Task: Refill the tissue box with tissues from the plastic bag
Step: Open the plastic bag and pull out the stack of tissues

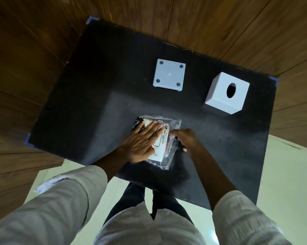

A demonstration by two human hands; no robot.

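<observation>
A clear plastic bag of tissues (164, 138), printed "BIG TISSUES", lies flat on the black table near its front edge. My left hand (142, 140) presses flat on the bag with fingers spread. My right hand (183, 138) pinches the bag's right edge with thumb and fingers. The white tissue box cover (226, 92), with an oval slot on top, stands at the back right. Its white square base (168, 75), with four round feet facing up, lies to the left of the cover.
The black table (96, 103) has blue tape at its corners. Wooden wall panels rise behind and to the left. A pale tiled floor and my legs show below the table's front edge.
</observation>
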